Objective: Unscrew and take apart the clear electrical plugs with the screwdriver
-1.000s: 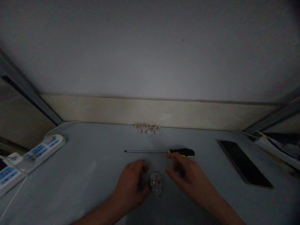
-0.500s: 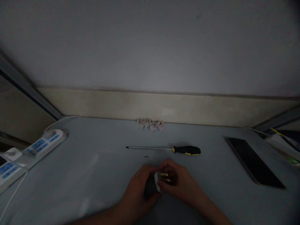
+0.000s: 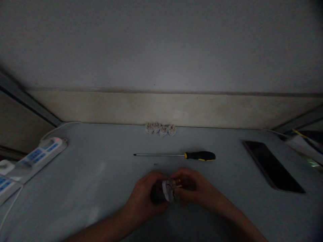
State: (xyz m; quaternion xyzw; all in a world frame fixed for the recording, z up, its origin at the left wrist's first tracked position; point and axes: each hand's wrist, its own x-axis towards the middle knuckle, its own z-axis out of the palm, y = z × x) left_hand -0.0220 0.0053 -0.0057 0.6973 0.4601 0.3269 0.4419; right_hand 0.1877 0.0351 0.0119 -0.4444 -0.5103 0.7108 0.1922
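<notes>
My left hand (image 3: 141,195) is wrapped round a dark rounded plug housing (image 3: 156,195) near the front of the table. At its right end, my right hand (image 3: 202,188) pinches a whitish plug core (image 3: 169,191) with brass-coloured pins pointing right. Whether core and housing are joined inside the grip is hard to see in the dim light. Beyond the hands lies a small screw-like piece (image 3: 155,164). Past that is a screwdriver (image 3: 200,156) with a black and yellow handle, its shaft pointing left.
Several similar plug cores (image 3: 163,131) stand in a cluster by the wall, pins up. A white power strip (image 3: 47,153) with cables lies at left. To the right are a dark phone-like slab (image 3: 274,166) and some papers (image 3: 302,146). The wall (image 3: 161,50) bounds the table's far edge.
More of the whitish core shows at the housing's right end. Both hands have shifted slightly left, and the view has moved a little.
</notes>
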